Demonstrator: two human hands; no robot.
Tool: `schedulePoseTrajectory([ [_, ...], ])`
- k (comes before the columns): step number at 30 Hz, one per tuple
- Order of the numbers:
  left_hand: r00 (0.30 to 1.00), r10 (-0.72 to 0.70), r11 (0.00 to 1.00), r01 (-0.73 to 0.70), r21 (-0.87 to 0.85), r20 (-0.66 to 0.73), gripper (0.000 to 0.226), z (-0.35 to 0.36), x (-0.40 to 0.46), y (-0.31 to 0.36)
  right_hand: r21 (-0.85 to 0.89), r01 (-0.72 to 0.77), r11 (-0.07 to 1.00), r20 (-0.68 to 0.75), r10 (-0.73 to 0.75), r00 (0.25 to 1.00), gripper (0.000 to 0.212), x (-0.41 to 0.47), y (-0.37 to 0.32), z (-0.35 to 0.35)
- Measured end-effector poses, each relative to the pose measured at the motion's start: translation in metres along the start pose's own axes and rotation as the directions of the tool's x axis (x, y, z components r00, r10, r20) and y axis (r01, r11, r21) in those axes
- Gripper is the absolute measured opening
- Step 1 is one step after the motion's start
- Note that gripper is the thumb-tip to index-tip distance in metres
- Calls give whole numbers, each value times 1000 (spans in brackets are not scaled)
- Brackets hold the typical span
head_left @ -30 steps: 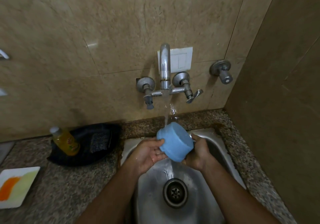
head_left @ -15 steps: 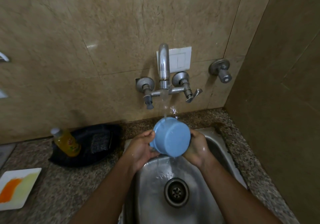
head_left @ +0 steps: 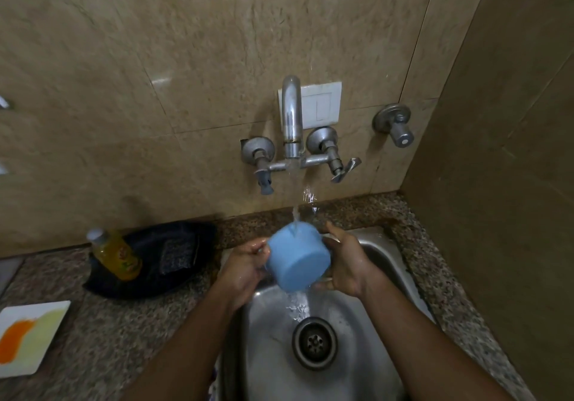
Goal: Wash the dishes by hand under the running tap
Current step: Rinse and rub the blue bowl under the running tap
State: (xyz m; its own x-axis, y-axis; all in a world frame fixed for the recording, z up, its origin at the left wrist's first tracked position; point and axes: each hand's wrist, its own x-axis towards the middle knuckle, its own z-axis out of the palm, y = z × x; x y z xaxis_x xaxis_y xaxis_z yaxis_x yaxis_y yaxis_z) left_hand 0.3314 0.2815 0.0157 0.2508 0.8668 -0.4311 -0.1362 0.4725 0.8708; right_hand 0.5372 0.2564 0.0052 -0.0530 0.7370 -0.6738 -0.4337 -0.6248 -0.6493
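A white plate [head_left: 32, 337] with orange and pale smears sits on the table [head_left: 102, 332], far left of the sink [head_left: 385, 251]. Nearer the sink, a yellow bottle [head_left: 116, 254] leans on a black tray [head_left: 167, 257]. The left hand [head_left: 245, 268] grips the blue cup [head_left: 296, 257] from the left, above the sink. Water from the tap [head_left: 292, 114] lands on the cup and runs down to the drain [head_left: 315, 343]. The right hand [head_left: 344, 264] grips the cup from the right.

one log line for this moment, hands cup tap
stage: rinsing | blue cup: tilted under tap stream, over sink | left hand: grips cup | right hand: grips cup | water: running
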Motion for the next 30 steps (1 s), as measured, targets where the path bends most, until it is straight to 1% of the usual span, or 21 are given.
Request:
schedulePoseTrajectory([
  [1, 997, 73, 988, -75, 135, 25, 20, -2, 0, -3, -11, -20, 1000, 0, 20, 1000, 59, 0, -1, -1],
  [3, 978, 151, 894, -198, 402, 145, 29, -5, -3, -4, -13, -33, 999, 29, 33, 999, 55, -4, 0, 0],
  [5, 957, 105, 812, -239, 532, 270, 34, -8, -5, -2, -17, -22, 1000, 50, 22, 998, 45, -6, 5, 1],
  [6, 953, 82, 825, -229, 516, 292, 28, -11, -6, -3, -16, 10, 1000, 53, -9, 999, 41, -6, 10, 2],
  [7, 953, 86, 883, -208, 422, 289, 19, -13, -8, -1, -7, 48, 999, 67, -47, 997, 35, -8, 14, 4],
  [8, 970, 96, 940, -162, 301, 223, 22, -14, -8, 0, -8, 93, 996, 64, -92, 994, 30, -9, 19, 6],
  [9, 987, 94, 977, -117, 177, 132, 32, -13, -8, 1, -16, 134, 991, 37, -133, 990, 28, -11, 23, 7],
  [10, 996, 90, 986, -93, 140, 28, 36, -12, -6, 2, -20, 161, 987, 6, -161, 987, 30, -12, 27, 9],
  [11, 994, 85, 983, -74, 166, -61, 33, -9, -6, 2, -7, 172, 985, -12, -172, 985, 36, -11, 30, 9],
  [13, 990, -2, 953, 44, 299, -140, 20, -2, -9, 0, 18, 204, 979, -20, -204, 979, 43, -10, 34, 11],
  [15, 977, -173, 912, 206, 356, -123, 25, 3, -12, -5, 35, 220, 975, 1, -220, 975, 42, -11, 32, 12],
  [16, 968, -227, 899, 252, 359, -112, 28, 4, -13, -9, 17, 219, 976, 18, -219, 976, 40, -13, 28, 13],
  [17, 968, -231, 892, 251, 375, -100, 28, 8, -14, -10, -14, 227, 974, 32, -227, 973, 39, -17, 23, 12],
  [19, 983, -155, 879, 182, 441, -97, 27, 13, -12, -11, -114, 293, 949, -11, -296, 955, 33, -21, 6, 12],
  [20, 987, -124, 875, 155, 458, -98, 27, 17, -12, -10, -166, 359, 918, -74, -375, 924, 31, -20, -7, 11],
  [22, 992, -95, 882, 121, 455, -79, 26, 26, -11, -9, -218, 533, 818, -184, -571, 800, 27, -22, -38, 10],
  [23, 993, -94, 895, 116, 431, -71, 26, 32, -10, -9, -258, 602, 756, -187, -650, 736, 29, -25, -54, 11],
  [24, 993, -91, 908, 113, 404, -74, 26, 37, -9, -10, -315, 638, 703, -165, -703, 692, 29, -27, -69, 13],
  [26, 992, -87, 926, 113, 359, -87, 26, 44, -5, -14, -443, 627, 641, -140, -740, 658, 19, -25, -90, 18],
  [28, 993, -94, 945, 111, 306, -68, 31, 49, -4, -16, -530, 594, 606, -161, -759, 631, 23, -21, -98, 21],
  [30, 994, -103, 963, 108, 246, -34, 44, 49, -4, -16, -583, 574, 575, -206, -788, 580, 22, -19, -101, 24],
])
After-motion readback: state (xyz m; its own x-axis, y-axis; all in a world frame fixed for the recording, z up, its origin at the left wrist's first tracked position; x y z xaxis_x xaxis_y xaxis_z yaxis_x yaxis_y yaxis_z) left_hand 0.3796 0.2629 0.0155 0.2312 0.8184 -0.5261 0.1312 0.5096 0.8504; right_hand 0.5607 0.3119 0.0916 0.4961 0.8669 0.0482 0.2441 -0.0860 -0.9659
